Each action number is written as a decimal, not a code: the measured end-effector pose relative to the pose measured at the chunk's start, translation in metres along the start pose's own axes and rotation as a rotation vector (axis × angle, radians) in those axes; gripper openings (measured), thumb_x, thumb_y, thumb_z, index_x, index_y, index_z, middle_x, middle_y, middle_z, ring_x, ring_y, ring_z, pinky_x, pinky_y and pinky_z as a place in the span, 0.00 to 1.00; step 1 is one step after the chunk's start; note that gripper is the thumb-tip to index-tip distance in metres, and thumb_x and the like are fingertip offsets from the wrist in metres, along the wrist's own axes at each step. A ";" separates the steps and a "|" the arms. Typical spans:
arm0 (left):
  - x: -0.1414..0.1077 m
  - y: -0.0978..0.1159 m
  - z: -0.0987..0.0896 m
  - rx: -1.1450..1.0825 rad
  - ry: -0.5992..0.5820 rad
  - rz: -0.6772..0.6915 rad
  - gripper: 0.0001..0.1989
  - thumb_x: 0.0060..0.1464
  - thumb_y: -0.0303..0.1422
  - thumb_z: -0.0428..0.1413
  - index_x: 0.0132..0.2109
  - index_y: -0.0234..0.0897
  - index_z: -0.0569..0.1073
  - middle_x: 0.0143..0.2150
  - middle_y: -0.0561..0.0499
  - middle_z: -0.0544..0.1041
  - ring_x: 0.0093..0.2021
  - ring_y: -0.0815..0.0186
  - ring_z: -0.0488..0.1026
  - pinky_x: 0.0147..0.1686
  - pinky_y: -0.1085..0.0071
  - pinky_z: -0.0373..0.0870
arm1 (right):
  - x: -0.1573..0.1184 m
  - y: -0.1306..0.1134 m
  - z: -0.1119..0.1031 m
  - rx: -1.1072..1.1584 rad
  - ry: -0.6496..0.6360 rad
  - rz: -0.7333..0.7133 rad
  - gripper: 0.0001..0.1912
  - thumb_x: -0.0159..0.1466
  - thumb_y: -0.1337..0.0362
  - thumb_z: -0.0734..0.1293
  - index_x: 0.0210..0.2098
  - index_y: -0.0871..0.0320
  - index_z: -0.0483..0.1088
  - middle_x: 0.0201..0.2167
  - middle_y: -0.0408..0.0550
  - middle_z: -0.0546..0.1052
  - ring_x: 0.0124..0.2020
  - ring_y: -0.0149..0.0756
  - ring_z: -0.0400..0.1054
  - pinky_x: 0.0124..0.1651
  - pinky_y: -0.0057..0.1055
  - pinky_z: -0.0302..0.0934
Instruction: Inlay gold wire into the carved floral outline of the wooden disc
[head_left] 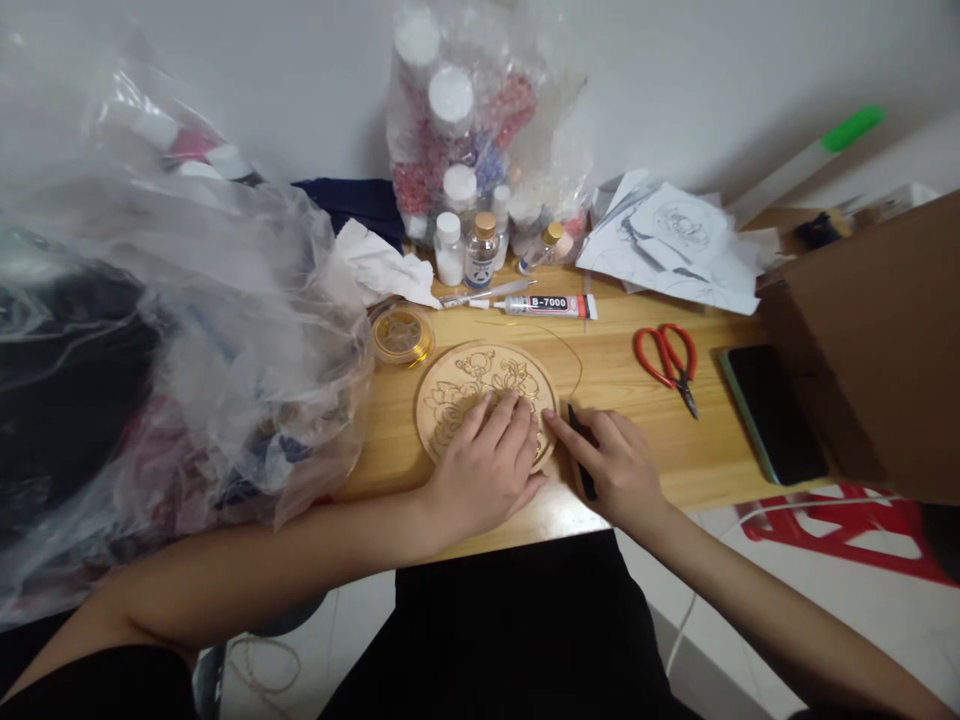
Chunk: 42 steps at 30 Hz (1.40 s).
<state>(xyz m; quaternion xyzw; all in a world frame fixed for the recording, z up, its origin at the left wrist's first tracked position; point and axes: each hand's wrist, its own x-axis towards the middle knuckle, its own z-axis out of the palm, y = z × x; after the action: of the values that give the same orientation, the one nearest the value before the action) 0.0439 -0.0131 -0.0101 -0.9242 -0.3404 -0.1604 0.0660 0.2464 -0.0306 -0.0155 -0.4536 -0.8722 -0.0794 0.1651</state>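
Note:
A round wooden disc (437, 395) lies on the table, with a flower pattern outlined in gold wire. My left hand (487, 465) rests across its lower right part, fingers stretched flat and hiding some of the pattern. At the disc's right edge is my right hand (619, 462), curled around a slim black tool (586, 478) whose exact kind I cannot make out. Its index finger reaches to the rim. A loose gold wire (579, 362) curves over the table just behind the disc. To the left sits a spool of gold wire (403, 335).
Red-handled pliers (666, 360) and a phone (776, 415) lie right, beside a cardboard box (870, 330). Behind are a B-7000 glue tube (547, 305), small bottles (480, 250), bagged jars (451, 100) and paper drawings (675, 235). Crumpled plastic bags (247, 300) crowd the left.

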 end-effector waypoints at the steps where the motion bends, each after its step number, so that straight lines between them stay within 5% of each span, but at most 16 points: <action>1: 0.000 0.000 0.000 0.000 0.002 -0.002 0.26 0.60 0.44 0.50 0.53 0.24 0.71 0.54 0.37 0.74 0.57 0.50 0.69 0.57 0.56 0.61 | 0.000 0.000 0.000 0.000 0.000 0.001 0.34 0.63 0.71 0.62 0.67 0.58 0.52 0.37 0.54 0.69 0.37 0.39 0.62 0.35 0.33 0.59; 29: 0.001 -0.001 -0.002 -0.001 0.002 -0.003 0.25 0.60 0.44 0.50 0.53 0.25 0.71 0.55 0.37 0.74 0.58 0.50 0.68 0.57 0.54 0.60 | 0.000 -0.001 0.001 -0.018 0.005 0.041 0.22 0.62 0.71 0.62 0.57 0.63 0.64 0.38 0.55 0.70 0.36 0.39 0.62 0.37 0.33 0.61; 42: 0.000 -0.001 -0.001 -0.003 -0.023 -0.004 0.26 0.61 0.44 0.49 0.55 0.26 0.70 0.56 0.37 0.73 0.59 0.51 0.66 0.59 0.54 0.57 | 0.001 -0.002 0.001 -0.012 0.007 0.054 0.29 0.63 0.71 0.61 0.63 0.62 0.57 0.38 0.55 0.71 0.37 0.40 0.63 0.36 0.34 0.61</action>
<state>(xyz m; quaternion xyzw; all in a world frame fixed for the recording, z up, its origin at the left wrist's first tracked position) 0.0431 -0.0128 -0.0088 -0.9254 -0.3426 -0.1503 0.0602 0.2446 -0.0310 -0.0159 -0.4778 -0.8584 -0.0816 0.1677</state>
